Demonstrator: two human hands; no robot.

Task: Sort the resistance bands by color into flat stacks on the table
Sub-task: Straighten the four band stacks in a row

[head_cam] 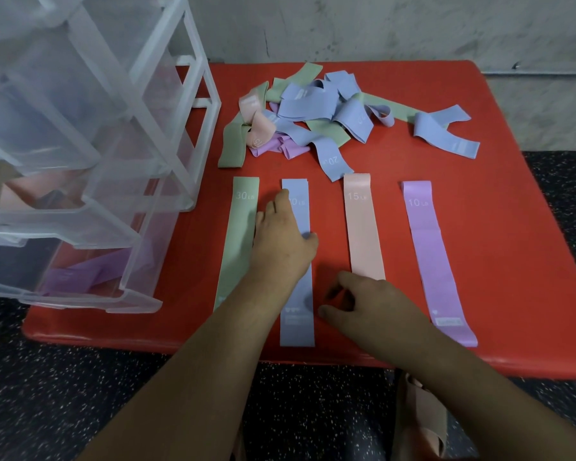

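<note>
drawer unit [80, 144]: clear plastic, on the left end of the red worktop [496, 194]; we see pink and purple bands through its drawer walls.
green band [238, 247]: flat strip, marked 30 LB, leftmost of the four laid-out rows, just left of the left hand.
left hand [280, 241]: flat, fingers nearly straight, palm pressing down on the blue stack; fingers reach over the gap toward the green band. It grips nothing.
blue stack [296, 324]: flat strip under the left hand, second row. We see more than one edge at its far end, so more than one layer.
unsorted pile [320, 111]: tangled blue, green, pink and purple bands at the back of the worktop, well apart from both hands.
right hand [363, 304]: over bare worktop between the blue stack and the pink band, fingers loosely curled, thumb tip just beside the blue stack's right edge. We see nothing held.
pink band [363, 227]: flat, marked 15 LB, its near end just behind the right hand.
loose pink band [423, 420]: crumpled below the worktop's near edge, by the right forearm.
purple band [433, 254]: flat, marked 10 LB, rightmost row, clear of both hands.
</note>
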